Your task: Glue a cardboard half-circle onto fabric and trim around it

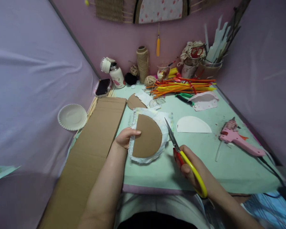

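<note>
My left hand [125,137] pinches the straight left edge of a brown cardboard half-disc [147,136], thumb on top. Under the half-disc lies pale patterned fabric [166,119], which sticks out around it, widest at the upper right. My right hand [193,163] grips scissors [173,136] with yellow and red handles. Their blades look nearly closed and point up and left, beside the fabric's right edge. A white half-round piece [193,125] lies on the table to the right of the fabric.
A pink glue gun [240,141] with a cord lies at the right. Long cardboard [97,127] covers the left side, near a paper plate [72,117]. Pliers [184,98], orange and yellow sticks [181,86], twine [142,63] and a bottle [117,77] are at the back.
</note>
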A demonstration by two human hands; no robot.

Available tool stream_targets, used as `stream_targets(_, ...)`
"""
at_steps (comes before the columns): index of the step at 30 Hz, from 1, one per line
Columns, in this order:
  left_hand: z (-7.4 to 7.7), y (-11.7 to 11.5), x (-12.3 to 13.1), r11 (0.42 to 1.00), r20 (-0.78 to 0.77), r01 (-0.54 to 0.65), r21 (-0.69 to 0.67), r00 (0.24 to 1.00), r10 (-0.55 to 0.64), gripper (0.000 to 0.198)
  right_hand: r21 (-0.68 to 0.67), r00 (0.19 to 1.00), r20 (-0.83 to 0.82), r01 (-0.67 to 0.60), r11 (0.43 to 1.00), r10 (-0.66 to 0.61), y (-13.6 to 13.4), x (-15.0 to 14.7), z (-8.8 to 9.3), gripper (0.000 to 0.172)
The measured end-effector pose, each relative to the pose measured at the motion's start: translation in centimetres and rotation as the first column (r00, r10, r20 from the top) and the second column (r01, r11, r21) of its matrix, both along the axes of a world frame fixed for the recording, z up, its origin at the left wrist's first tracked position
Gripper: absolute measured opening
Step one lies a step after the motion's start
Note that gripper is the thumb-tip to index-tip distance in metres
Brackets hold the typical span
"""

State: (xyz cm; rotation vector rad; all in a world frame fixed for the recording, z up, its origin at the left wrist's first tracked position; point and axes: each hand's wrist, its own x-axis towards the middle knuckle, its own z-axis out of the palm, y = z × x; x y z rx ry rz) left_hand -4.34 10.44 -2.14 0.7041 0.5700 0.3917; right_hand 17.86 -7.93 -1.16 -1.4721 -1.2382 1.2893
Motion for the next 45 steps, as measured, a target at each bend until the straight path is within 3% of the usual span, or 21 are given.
stream_targets(5, -0.1, 0.1, -0.1, 1.000, 0.013, 0.019, -0.022, 1.000, -0.019, 0.037, -0.085, 0.999, -0.030, 0.024, 0.996, -0.027, 0.1, 0.5, 0.0, 0.058)
stream_targets(11, 0.1, 0.2, 0.0, 0.999, 0.040, -0.045, -0.029, 0.998, 0.046, 0.032, -0.046, 0.992, 0.117, 0.042, 0.998, -0.036, 1.4, 2.0, 0.9, 0.052)
stream_targets(18, 0.2, 0.8, -0.9, 0.985, 0.072, -0.165, -0.049, 0.983, 0.168, 0.032, 0.042, 0.976, 0.176, -0.138, 0.989, 0.129, 4.4, 3.6, 2.8, 0.053)
stream_targets(22, 0.1, 1.0, -1.3, 0.984, 0.074, -0.167, -0.065, 0.982, 0.171, 0.027, 0.066, 0.962, 0.147, -0.243, 0.968, 0.232, 6.3, 4.2, 3.5, 0.048)
stream_targets(28, 0.3, 0.8, -1.3, 0.982, 0.112, -0.182, -0.054, 0.976, 0.187, 0.024, 0.095, 0.918, 0.236, -0.347, 0.933, 0.317, 8.0, 4.5, 3.6, 0.047)
stream_targets(39, 0.5, 0.3, -0.2, 0.988, 0.075, -0.150, -0.039, 0.985, 0.153, 0.034, 0.018, 0.937, 0.183, -0.305, 0.952, 0.297, 8.0, 5.3, 2.1, 0.026)
stream_targets(45, 0.5, 0.1, 0.0, 0.990, 0.045, -0.133, -0.034, 0.990, 0.135, 0.030, -0.007, 0.947, 0.215, -0.244, 0.970, 0.240, 7.8, 5.4, 2.5, 0.023)
